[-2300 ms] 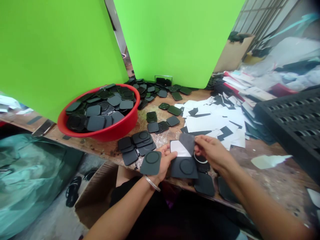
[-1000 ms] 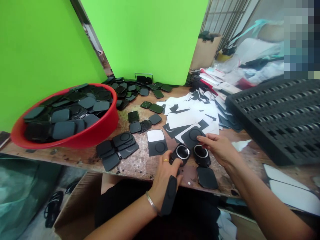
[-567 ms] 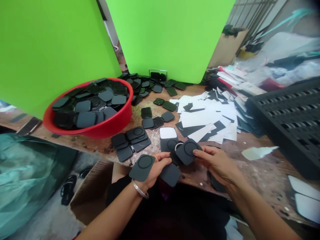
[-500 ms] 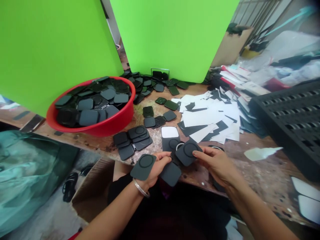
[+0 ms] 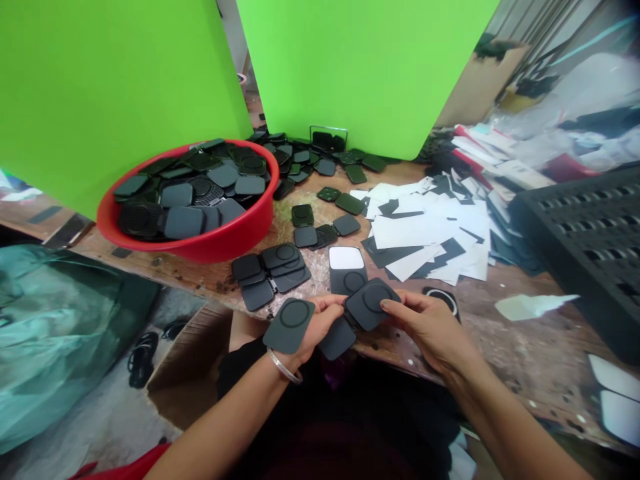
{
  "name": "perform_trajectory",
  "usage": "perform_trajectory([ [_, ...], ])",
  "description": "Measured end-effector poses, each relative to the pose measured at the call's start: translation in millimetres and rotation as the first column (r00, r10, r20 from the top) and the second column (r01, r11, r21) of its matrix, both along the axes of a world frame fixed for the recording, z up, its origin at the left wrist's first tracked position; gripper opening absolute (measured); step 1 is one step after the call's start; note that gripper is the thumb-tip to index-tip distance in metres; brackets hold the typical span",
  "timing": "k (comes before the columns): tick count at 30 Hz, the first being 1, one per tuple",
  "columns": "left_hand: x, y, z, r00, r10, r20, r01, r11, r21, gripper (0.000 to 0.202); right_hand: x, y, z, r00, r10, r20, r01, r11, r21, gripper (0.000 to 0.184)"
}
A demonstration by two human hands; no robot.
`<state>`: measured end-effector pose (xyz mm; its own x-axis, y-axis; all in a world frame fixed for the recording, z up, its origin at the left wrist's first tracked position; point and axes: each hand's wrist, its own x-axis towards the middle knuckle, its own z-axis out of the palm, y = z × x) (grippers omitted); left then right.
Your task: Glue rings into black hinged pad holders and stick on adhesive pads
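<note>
My left hand (image 5: 320,327) grips a folding charger pad between thumb and fingers. The pad's plain dark square panel (image 5: 337,340) hangs below the thumb. A loose dark sheet with a ring outline (image 5: 289,327) lies across the back of the same hand, near the wrist. My right hand (image 5: 425,323) pinches the right edge of a dark square sheet with a ring outline (image 5: 370,305), which covers the pad's upper panel. Just behind stands a card-like piece with a white upper half (image 5: 347,259), lying on the table beneath the pad's far edge.
A red basin (image 5: 220,243) full of dark folding pads stands at the left. Several pads (image 5: 273,270) lie near the front edge. White paper scraps (image 5: 425,227), a pale nozzle bottle (image 5: 530,307) and a black slotted tray (image 5: 590,247) are at the right. Green boards (image 5: 350,67) rise behind.
My right hand has brought the ring-marked sheet over the pad's upper panel, hiding the pale ring that showed there. The whole view has shifted slightly. My left hand keeps its grip.
</note>
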<state>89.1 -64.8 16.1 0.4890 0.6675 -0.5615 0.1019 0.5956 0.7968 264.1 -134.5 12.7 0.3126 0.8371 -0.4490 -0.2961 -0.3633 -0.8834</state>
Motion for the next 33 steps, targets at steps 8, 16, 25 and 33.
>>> perform_trajectory([
  [8, 1.8, 1.0, -3.9, 0.999, -0.033, 0.027, 0.033, 0.999, -0.002, 0.029, 1.9, -0.3, -5.6, 0.997, 0.003, 0.075, -0.004, 1.0, 0.013, 0.032],
  [16, 3.8, 0.3, -3.7, 1.0, -0.007, 0.017, 0.007, 1.0, -0.025, 0.029, 3.7, -1.1, -8.3, 0.978, 0.009, 0.21, -0.018, 0.999, 0.044, 0.026],
  [25, 4.0, -1.6, -7.4, 0.998, -0.036, 0.055, 0.033, 0.998, 0.057, 0.034, 2.0, -3.2, -6.8, 0.94, 0.01, 0.342, -0.046, 0.994, 0.099, 0.024],
  [33, 4.9, -3.4, -8.6, 0.999, -0.035, 0.042, 0.028, 0.986, 0.162, 0.03, -3.7, -3.7, 1.1, 0.88, -0.047, 0.473, -0.023, 0.99, 0.141, 0.03],
])
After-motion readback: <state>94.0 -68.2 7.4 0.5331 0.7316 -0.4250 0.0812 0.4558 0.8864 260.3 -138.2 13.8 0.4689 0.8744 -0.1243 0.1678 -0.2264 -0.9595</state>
